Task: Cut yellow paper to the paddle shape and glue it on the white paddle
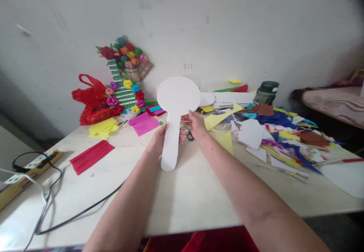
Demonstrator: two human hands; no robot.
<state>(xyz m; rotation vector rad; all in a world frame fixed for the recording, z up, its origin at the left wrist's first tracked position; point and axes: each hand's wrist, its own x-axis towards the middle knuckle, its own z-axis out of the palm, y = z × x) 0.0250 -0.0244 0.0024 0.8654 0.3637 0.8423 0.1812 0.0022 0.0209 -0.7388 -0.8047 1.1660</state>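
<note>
I hold up a white paper cut-out shaped like a paddle, with a round top and a long rounded handle. My left hand grips the left edge of the handle. On the other side, my right hand pinches the handle just under the round part. The cut-out stands upright above the white table. A pair of scissors lies on the table behind my right hand, partly hidden.
A heap of coloured paper scraps covers the right side. A paper-flower craft and a red bag lean at the wall. Pink, yellow and red sheets lie left. A power strip with cables sits far left.
</note>
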